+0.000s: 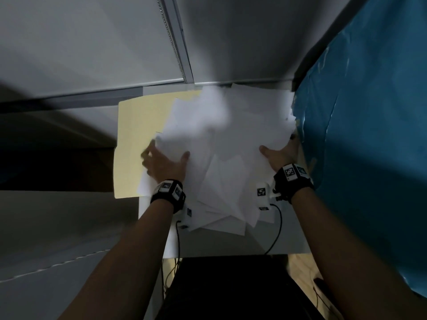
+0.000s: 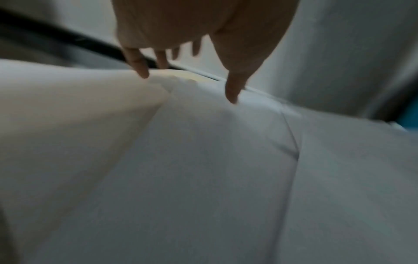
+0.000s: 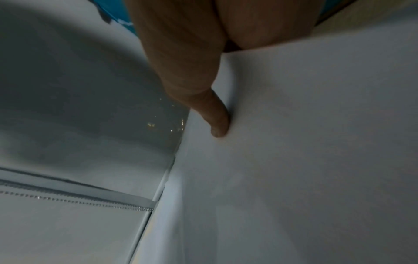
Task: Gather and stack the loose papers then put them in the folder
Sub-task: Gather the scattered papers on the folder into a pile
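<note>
A loose, fanned pile of white papers (image 1: 231,144) lies on the white table, overlapping an open cream folder (image 1: 134,139) on its left side. My left hand (image 1: 165,162) rests flat on the pile's left edge with its fingers spread and its thumb on top. In the left wrist view the straight fingers (image 2: 140,69) touch the papers (image 2: 203,160). My right hand (image 1: 280,155) holds the pile's right edge. In the right wrist view its thumb (image 3: 217,125) presses on the top sheet (image 3: 294,142), and the fingers are hidden under the paper.
A blue plastic sheet (image 1: 369,112) hangs close on the right of the pile. A grey partition wall (image 1: 92,42) stands right behind it. The white table (image 1: 291,232) ends near me, with black cables (image 1: 278,227) across it and dark space (image 1: 231,285) below.
</note>
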Action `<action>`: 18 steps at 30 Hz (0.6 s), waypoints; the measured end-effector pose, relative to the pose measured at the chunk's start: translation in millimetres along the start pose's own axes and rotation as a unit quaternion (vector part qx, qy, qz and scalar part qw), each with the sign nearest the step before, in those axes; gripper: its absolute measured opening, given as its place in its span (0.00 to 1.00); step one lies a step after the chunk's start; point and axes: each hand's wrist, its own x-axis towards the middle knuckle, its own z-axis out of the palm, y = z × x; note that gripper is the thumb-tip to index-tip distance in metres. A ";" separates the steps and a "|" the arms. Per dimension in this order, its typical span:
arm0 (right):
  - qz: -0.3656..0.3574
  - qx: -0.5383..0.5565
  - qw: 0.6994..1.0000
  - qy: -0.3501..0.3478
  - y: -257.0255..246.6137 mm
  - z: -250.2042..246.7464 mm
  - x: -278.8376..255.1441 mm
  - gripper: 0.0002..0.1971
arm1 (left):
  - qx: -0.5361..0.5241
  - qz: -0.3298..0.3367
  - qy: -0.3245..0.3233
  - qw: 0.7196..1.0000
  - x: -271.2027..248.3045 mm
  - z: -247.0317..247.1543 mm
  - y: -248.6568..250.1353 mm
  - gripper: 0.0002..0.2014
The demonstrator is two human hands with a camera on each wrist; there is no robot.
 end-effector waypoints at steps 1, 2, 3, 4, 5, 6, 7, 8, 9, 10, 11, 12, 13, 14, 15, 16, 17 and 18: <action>0.008 0.009 1.000 -0.010 4.5 -3.1 -1.3 0.44 | -0.021 -0.062 -0.012 0.998 -0.3 -2.5 -0.3 0.57; 0.019 0.021 0.999 -0.031 9.2 -5.7 -4.1 0.40 | -0.042 -0.092 -0.040 0.994 -1.2 -3.6 0.3 0.60; 0.029 0.033 0.997 -0.057 13.5 -6.8 -8.0 0.35 | -0.068 -0.102 -0.067 0.990 -0.8 -2.7 0.9 0.59; 0.035 0.039 0.995 -0.087 16.9 -6.5 -11.3 0.31 | -0.099 -0.108 -0.085 0.986 -0.6 -1.4 2.5 0.56; 0.035 0.037 0.992 -0.114 19.6 -5.8 -14.0 0.29 | -0.116 -0.112 -0.098 0.982 -1.4 -1.1 6.7 0.52; 0.032 0.029 0.990 -0.137 21.1 -4.8 -15.4 0.29 | -0.120 -0.102 -0.110 0.981 -1.7 -0.1 10.4 0.47; 0.025 0.021 0.988 -0.152 21.1 -3.3 -16.4 0.30 | -0.118 -0.087 -0.135 0.980 -2.2 1.7 13.3 0.41; 0.017 0.011 0.987 -0.162 20.3 -1.8 -16.4 0.31 | -0.129 -0.067 -0.162 0.976 -2.1 4.2 14.1 0.34; 0.009 0.003 0.986 -0.167 19.2 -0.6 -15.0 0.31 | -0.143 -0.058 -0.191 0.969 -3.6 3.7 17.2 0.30; 0.001 -0.006 0.985 -0.173 17.9 -0.2 -13.8 0.31 | -0.154 -0.043 -0.214 0.964 -4.5 5.2 18.3 0.33; -0.008 -0.014 0.983 -0.181 17.6 0.0 -12.9 0.30 | -0.159 -0.030 -0.231 0.959 -5.7 3.9 20.8 0.40; -0.014 -0.019 0.982 -0.188 17.7 -0.3 -11.9 0.30 | -0.169 -0.014 -0.239 0.956 -7.5 3.5 24.2 0.47; -0.016 -0.015 0.982 -0.189 18.5 -1.3 -10.7 0.29 | -0.185 -0.009 -0.244 0.952 -9.0 3.1 27.0 0.52; -0.013 -0.005 0.983 -0.181 19.0 -2.9 -9.6 0.28 | -0.209 -0.018 -0.247 0.946 -10.9 1.9 29.5 0.53; -0.007 0.008 0.985 -0.173 19.2 -4.4 -7.7 0.26 | -0.233 -0.035 -0.252 0.939 -12.4 0.0 34.0 0.52; -0.001 0.020 0.986 -0.168 18.9 -5.8 -6.9 0.25 | -0.258 -0.044 -0.260 0.929 -12.9 -1.3 36.1 0.51; 0.005 0.032 0.985 -0.168 18.5 -6.1 -6.9 0.23 | -0.277 -0.049 -0.270 0.921 -13.1 -3.4 38.6 0.52; 0.003 0.038 0.985 -0.171 16.0 -5.3 -8.3 0.22 | -0.285 -0.043 -0.285 0.914 -12.5 -4.0 39.5 0.53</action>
